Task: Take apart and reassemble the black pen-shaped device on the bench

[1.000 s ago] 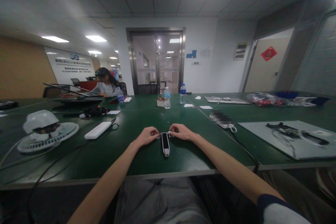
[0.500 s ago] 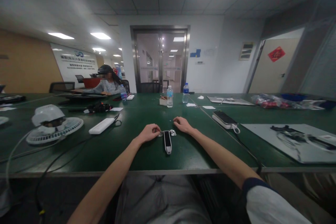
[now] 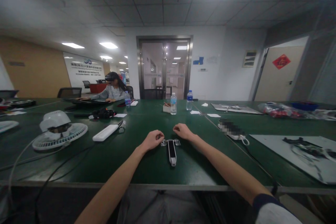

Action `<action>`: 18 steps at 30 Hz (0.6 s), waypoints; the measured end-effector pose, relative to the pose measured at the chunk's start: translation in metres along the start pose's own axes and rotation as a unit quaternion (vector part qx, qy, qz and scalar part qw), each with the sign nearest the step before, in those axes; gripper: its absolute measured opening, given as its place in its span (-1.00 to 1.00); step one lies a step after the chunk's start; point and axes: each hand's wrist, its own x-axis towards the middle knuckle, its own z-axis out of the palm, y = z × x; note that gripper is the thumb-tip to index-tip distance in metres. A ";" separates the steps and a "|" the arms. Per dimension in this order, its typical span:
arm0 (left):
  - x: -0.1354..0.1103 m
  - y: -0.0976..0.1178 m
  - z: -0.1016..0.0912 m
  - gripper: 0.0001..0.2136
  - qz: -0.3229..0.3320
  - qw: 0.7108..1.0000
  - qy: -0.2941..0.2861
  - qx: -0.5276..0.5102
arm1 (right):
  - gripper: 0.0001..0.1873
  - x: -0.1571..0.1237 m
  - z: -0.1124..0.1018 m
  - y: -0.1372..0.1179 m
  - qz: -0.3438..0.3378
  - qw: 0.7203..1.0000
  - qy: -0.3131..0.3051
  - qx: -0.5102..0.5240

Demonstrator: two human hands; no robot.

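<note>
A slim white device with a black top [image 3: 171,151] lies lengthwise on the green table, small metal plates sticking out on both sides of its far end. My left hand [image 3: 153,140] is just beside the left metal plate [image 3: 163,142], its fingers curled and their tips together. Beyond the right metal plate [image 3: 177,142], my right hand [image 3: 183,131] rests low over the table, thumb and fingers pinched. Whatever either pinch holds is too small or hidden to make out. A gap separates the two hands.
At left are a white fan [image 3: 60,134] and a white power bank-like bar [image 3: 106,133] with cables. Bottles [image 3: 173,104] and a small box [image 3: 166,107] stand ahead. A grey panel with parts [image 3: 273,147] lies right. Another person [image 3: 115,89] sits at the far left.
The view has tilted up slightly, so everything sits lower. My left fingers have moved off the left metal plate, which shows more now. A tiny thing by my right fingertips no longer shows.
</note>
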 end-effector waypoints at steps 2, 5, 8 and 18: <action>0.002 0.003 0.003 -0.78 0.001 1.000 0.013 -0.019 | -0.79 -0.015 -0.008 -0.016 -0.033 0.999 0.019 0.030; 0.004 0.007 0.007 -0.72 -0.001 0.998 0.003 -0.070 | -0.83 -0.033 -0.013 -0.043 -0.080 0.994 0.040 0.070; 0.006 0.010 0.008 -0.67 -0.018 0.989 -0.036 -0.145 | -0.85 -0.040 -0.011 -0.063 -0.095 0.989 0.064 0.096; 0.005 0.005 0.000 -0.65 -0.092 0.943 -0.018 -0.321 | -0.84 -0.039 -0.007 -0.067 -0.100 0.981 0.125 0.111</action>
